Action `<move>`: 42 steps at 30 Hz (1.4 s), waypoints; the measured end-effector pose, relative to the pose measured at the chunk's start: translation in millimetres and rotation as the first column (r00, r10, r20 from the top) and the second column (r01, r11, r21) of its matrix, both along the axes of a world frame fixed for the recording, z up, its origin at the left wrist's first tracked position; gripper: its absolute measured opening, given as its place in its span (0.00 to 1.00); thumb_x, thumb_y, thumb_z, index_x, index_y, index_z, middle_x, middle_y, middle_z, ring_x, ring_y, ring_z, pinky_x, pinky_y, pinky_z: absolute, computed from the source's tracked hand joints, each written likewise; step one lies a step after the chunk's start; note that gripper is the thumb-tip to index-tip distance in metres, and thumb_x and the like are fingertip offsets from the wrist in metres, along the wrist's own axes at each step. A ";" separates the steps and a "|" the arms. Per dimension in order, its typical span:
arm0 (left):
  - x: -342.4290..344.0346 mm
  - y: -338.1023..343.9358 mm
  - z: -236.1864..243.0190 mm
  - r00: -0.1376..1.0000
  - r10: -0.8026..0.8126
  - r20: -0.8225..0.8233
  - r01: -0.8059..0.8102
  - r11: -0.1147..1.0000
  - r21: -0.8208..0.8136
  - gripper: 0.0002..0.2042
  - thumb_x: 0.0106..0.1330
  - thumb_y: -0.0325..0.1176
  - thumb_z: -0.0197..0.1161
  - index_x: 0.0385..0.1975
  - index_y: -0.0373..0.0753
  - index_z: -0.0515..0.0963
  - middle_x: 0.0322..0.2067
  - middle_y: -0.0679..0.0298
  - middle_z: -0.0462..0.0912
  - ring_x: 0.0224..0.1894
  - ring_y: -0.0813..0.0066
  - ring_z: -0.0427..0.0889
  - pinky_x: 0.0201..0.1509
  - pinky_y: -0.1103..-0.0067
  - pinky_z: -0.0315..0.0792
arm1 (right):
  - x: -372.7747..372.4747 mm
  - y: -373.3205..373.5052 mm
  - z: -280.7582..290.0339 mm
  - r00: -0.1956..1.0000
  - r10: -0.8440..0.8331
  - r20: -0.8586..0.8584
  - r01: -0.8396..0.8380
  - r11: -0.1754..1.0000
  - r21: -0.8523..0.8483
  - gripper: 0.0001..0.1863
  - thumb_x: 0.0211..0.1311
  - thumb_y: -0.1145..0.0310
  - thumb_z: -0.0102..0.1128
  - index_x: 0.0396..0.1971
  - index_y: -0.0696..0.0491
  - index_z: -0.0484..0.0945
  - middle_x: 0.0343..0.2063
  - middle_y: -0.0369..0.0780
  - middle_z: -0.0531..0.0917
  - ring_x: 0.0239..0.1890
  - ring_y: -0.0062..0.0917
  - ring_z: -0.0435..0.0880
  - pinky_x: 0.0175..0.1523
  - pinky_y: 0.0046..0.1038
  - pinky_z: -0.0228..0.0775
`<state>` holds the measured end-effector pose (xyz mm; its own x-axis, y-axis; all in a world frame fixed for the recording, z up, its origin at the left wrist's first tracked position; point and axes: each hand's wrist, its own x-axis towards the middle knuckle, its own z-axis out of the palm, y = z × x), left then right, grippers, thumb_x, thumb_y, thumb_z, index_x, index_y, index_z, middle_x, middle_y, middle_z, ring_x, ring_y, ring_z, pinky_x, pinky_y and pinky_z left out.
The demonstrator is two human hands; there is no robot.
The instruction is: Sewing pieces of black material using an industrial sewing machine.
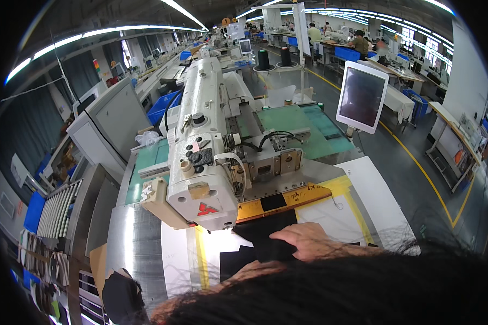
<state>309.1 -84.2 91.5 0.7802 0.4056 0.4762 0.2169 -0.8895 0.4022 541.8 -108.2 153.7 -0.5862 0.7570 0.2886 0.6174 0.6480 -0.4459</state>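
Under the white sewing machine head (200, 200), a piece of black fabric (268, 227) lies on a white board with yellow tape strips (352, 211), below a yellow clamp bar (244, 208). My right hand (302, 238) rests on the fabric's right part, open, index finger stretched leftward. My left hand (252, 271) is lower and further left at the fabric's near part; dark hair across the lower edge hides much of it, so its fingers are unclear.
A tablet-like screen (360, 95) stands at the back right. Dark cut pieces (122, 298) lie at the lower left, near a metal table surface (130, 244). Blue bins (162, 108) and thread cones (263, 62) are beyond. Co-workers (358, 46) work in the distance at right.
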 end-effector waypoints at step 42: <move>10.5 3.0 20.7 0.957 -0.172 -0.235 0.172 0.985 -0.019 0.23 0.64 0.34 0.62 0.59 0.39 0.69 0.62 0.56 0.69 0.66 0.58 0.67 0.66 0.66 0.65 | 50.4 11.7 67.8 0.787 -0.401 -0.470 0.451 0.892 -0.005 0.12 0.61 0.72 0.62 0.44 0.59 0.81 0.36 0.42 0.86 0.39 0.27 0.84 0.45 0.26 0.74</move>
